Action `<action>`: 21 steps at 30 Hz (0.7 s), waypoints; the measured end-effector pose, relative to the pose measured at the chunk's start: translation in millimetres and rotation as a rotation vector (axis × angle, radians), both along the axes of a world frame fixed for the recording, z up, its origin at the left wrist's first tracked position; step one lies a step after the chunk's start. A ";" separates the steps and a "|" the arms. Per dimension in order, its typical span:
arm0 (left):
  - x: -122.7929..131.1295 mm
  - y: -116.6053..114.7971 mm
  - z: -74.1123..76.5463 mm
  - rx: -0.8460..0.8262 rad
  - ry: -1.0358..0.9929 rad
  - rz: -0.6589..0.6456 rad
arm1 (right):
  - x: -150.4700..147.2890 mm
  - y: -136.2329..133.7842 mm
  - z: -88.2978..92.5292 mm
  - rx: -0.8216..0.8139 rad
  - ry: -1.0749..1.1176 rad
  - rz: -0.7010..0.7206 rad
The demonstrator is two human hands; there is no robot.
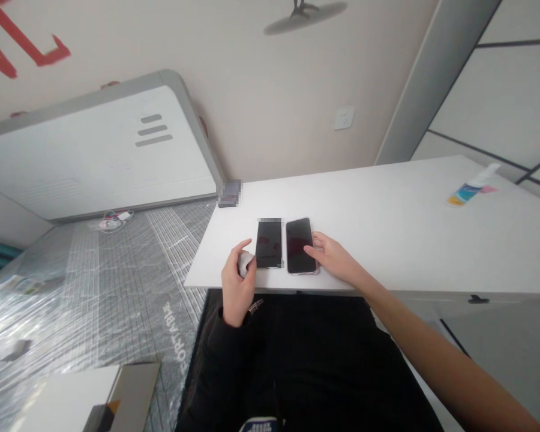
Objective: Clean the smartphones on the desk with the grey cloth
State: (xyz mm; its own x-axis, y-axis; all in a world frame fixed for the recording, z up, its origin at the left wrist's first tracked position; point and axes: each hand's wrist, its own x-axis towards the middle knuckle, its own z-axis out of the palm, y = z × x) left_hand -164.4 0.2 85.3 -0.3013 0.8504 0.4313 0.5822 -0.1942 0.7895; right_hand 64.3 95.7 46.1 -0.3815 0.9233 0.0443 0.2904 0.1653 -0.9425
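Two dark-screened phones lie side by side near the front edge of the white table [387, 240]. My right hand [332, 257] grips the right edge of the right phone [299, 245], its thumb resting over the screen and its fingers along the side. That phone has a pale pinkish case edge. Just left of the left phone [269, 243], my left hand [238, 282] is curled around a crumpled white wipe [245, 264], with the index finger extended. Part of the wipe is hidden in the palm.
A spray bottle [470, 191] lies toward the table's right end beside something pink. A blurred dark object [230, 193] sits at the far left corner. On the left, a large white board [103, 150] leans against the wall, and a box [90, 396] stands on the plastic-covered floor.
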 end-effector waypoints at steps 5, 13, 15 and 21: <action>-3.3 -0.2 -4.5 0.001 -0.011 -0.018 | -8.7 -4.1 3.2 0.160 -0.338 -0.217; -1.5 -0.9 -5.6 0.029 -0.041 -0.123 | -26.9 -18.1 18.4 0.300 -0.681 -0.257; 0.6 -3.2 -2.7 0.026 -0.080 -0.151 | -28.7 -17.8 20.2 0.325 -0.714 -0.240; 8.0 -8.7 -2.0 -0.016 -0.374 -0.245 | -25.3 -14.6 22.8 0.397 -0.700 -0.199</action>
State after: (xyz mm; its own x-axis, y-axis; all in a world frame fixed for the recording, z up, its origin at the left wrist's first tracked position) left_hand -156.4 -8.5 83.3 -0.2228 0.9217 0.3176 0.1942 -0.2773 0.9410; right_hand 39.0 81.1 68.8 -0.2732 0.9422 0.1938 0.8471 0.3311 -0.4157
